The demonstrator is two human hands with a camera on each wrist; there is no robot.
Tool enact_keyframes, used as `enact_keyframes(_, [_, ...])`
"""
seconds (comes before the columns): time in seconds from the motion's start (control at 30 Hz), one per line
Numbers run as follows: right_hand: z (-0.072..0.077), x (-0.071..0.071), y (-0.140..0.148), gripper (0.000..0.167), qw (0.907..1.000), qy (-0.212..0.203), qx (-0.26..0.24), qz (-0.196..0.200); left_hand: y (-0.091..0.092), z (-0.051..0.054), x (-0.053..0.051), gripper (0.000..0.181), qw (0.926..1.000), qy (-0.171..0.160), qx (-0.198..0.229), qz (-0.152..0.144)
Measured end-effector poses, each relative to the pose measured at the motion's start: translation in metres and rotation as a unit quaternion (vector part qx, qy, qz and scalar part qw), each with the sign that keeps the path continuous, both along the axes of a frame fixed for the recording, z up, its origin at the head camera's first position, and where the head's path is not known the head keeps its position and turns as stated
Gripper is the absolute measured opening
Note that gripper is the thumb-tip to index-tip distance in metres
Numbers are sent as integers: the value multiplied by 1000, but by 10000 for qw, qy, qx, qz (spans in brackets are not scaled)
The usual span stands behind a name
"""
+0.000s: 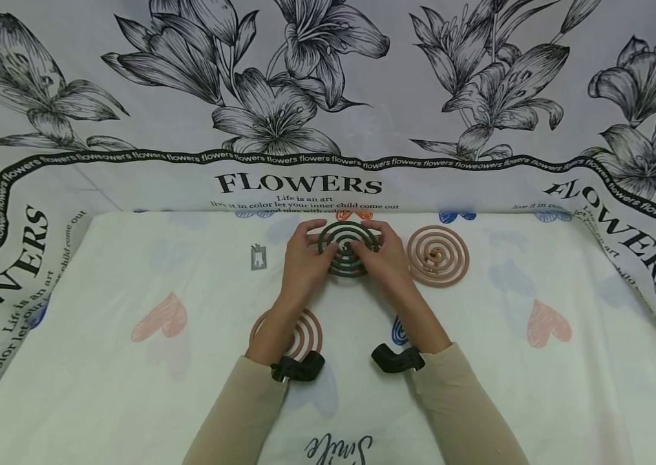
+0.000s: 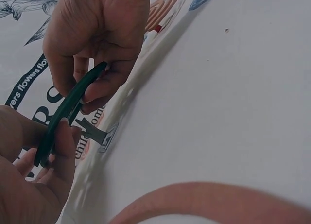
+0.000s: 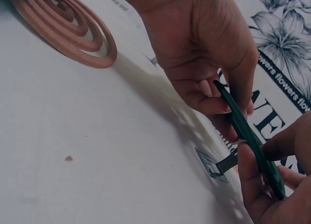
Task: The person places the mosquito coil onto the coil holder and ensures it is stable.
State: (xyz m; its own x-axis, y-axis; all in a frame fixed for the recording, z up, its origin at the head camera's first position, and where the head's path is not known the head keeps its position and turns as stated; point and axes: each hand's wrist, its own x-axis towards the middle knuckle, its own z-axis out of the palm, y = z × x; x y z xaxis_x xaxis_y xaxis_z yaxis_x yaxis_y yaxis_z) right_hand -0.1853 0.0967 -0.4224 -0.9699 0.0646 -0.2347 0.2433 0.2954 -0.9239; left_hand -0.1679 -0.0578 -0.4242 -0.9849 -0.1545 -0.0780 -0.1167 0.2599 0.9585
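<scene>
Backdrop (image 1: 176, 187): "FLOWERS", "Life is an art"; black band (image 1: 316, 159): "flowers", repeated. Tablecloth (image 1: 101, 361): "Smile", upside down.

A matching pinch, left and right

The left arm (image 1: 276, 323) and right arm (image 1: 424, 323) reach forward from the near edge of the head view, slanting in towards each other, their beige sleeves (image 1: 470, 403) stopping short of the bare lower forearms. The left hand (image 1: 304, 263) and right hand (image 1: 388, 263) face one another, near but apart. Each thumb points inward, its tip close to the other's; the fingers bend round opposite, holding in a pinch.
</scene>
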Motion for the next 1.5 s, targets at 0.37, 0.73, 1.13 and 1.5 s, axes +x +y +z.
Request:
enact_keyframes(0.37, [1, -1, 0, 50, 10000, -26, -43, -36, 0, 0, -1, 50, 10000, -31, -23, -6])
enact_keyframes(0.73, [1, -2, 1, 51, 9999, -126, -30, -3, 0, -2, -2, 48, 9999, -85, 110, -9])
enact_keyframes(1.13, [-2, -3, 0, 50, 9999, -108, -45, -5, 0, -3, -1, 47, 10000, -21, 92, 4])
enact_keyframes(1.5, [-5, -2, 2, 50, 9999, -100, -12, 1, 2, -2, 0, 49, 10000, -28, 46, -27])
